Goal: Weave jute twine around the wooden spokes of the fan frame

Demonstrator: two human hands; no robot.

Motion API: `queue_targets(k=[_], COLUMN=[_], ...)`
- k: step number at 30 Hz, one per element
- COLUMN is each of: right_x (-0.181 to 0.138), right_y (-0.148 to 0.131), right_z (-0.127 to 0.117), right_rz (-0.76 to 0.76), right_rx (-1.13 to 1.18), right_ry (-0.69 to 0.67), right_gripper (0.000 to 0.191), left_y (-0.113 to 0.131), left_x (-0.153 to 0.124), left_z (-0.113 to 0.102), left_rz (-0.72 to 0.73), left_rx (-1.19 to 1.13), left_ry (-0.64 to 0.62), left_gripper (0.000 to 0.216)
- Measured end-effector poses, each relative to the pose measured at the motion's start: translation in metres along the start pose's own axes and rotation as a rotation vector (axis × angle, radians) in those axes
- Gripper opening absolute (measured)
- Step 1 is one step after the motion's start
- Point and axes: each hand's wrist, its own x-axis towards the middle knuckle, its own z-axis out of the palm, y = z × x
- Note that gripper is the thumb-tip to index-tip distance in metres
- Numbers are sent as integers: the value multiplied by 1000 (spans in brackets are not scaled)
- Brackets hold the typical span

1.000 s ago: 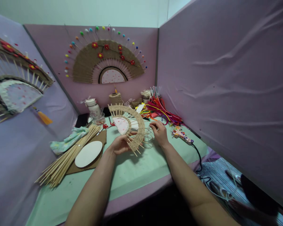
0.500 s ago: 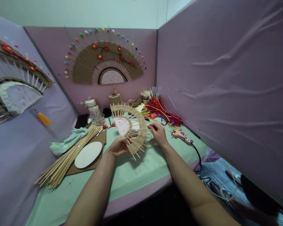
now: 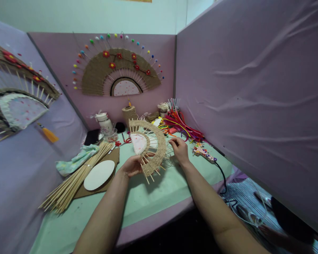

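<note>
A half-round woven fan [image 3: 159,148] of tan twine and thin sticks is held up over the table, its straight side toward the left. At its core is a white half-circle of spotted fabric [image 3: 138,144]. My left hand [image 3: 134,165] grips the fan's lower part, with some fingers hidden behind it. Just right of the outer woven band, my right hand [image 3: 178,150] is closed in a pinch on thin twine [image 3: 169,160]. Loose loops of that twine hang between the hand and the fan.
Bamboo sticks [image 3: 74,180], a white oval card [image 3: 99,175] and cardboard [image 3: 95,190] lie left. A glue gun [image 3: 204,153] with a black cord is at right. Behind stand a twine spool [image 3: 129,114], a white bottle [image 3: 104,121] and colourful pipe cleaners [image 3: 185,127]. A finished fan [image 3: 95,76] hangs behind.
The fan has turned slightly and shifted a little to the right in my left hand. My right hand has moved slightly right, still pinching the twine.
</note>
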Motion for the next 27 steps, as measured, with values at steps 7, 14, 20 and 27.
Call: queue_targets(k=[7,14,20,27], right_x=[3,6,9,9], right_y=[5,4,3,7], right_z=[-5,-9,-14,-13], right_rz=[-42,-104,-91,-78], right_rx=[-54,-53,-24,-15], right_ry=[67,85,118,112], right_gripper=[23,15,15,16], left_y=[-1,-1,-6,-8], left_x=[-1,0,1,3], left_z=[-2,4,-1,-1], left_rz=[-36,-75,-56,-128], left_rx=[13,55,38,56], left_ry=[10,-2,1,-19], left_gripper=[62,52,50,46])
